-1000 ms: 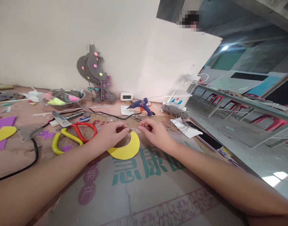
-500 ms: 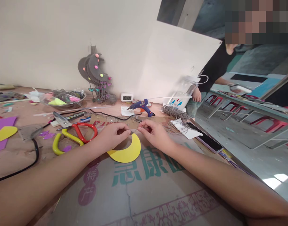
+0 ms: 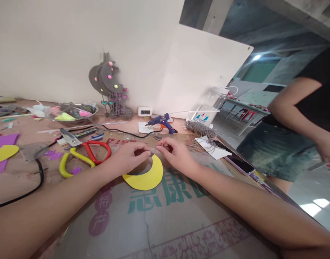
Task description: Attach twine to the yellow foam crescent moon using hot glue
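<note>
Your left hand (image 3: 130, 154) and right hand (image 3: 177, 153) each pinched thumb to finger, a thin string (image 3: 154, 151) between them. The crescent (image 3: 147, 182) sat at six o'clock, just below your fingertips; from it, the scissors (image 3: 85, 148) lay toward ten, the glue gun (image 3: 162, 120) just past twelve.

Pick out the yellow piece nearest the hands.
The yellow crescent, close by the left hand and right hand; the other yellow piece lies at the picture's left edge, over the purple sheet.

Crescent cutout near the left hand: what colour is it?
The crescent cutout is plain yellow; it shows best in the head view.
</note>
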Demonstrator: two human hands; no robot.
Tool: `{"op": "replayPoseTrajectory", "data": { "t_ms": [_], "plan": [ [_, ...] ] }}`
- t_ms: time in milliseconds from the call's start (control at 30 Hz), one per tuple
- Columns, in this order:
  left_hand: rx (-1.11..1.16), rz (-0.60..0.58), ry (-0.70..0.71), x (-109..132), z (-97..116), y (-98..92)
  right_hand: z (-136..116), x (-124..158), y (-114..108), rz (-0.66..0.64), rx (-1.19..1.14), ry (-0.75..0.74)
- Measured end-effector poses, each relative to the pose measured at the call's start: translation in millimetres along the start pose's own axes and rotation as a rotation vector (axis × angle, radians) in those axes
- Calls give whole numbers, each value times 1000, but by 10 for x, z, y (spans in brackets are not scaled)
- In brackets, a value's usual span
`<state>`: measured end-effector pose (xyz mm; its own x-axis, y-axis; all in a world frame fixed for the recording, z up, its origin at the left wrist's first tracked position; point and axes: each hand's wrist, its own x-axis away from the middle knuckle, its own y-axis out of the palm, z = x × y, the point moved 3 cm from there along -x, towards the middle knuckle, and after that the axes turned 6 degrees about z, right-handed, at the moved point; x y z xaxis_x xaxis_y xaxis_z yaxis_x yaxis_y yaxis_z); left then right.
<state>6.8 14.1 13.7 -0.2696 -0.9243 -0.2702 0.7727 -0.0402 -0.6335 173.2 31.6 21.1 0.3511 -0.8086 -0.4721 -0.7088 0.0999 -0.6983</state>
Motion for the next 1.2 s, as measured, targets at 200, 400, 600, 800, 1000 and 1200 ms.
{"op": "replayPoseTrajectory", "data": {
  "t_ms": [200,400,600,800,1000,1200],
  "plan": [
    [84,6,-50,-9,-26,-7,56,-21,17,4,9,-92],
    [160,75,-86,-16,-54,-30,25,-16,-112,172,-69,-80],
    [160,125,-99,-12,-60,-52,-52,44,-52,-43,-13,-22],
    [177,117,-90,-36,-103,-36,-26,44,21,-112,-92,46],
    [143,202,1,4,-21,-58,13,51,39,-167,-180,140],
    [22,275,50,27,49,-92,20,61,50,-184,-227,147]
  ]
}}
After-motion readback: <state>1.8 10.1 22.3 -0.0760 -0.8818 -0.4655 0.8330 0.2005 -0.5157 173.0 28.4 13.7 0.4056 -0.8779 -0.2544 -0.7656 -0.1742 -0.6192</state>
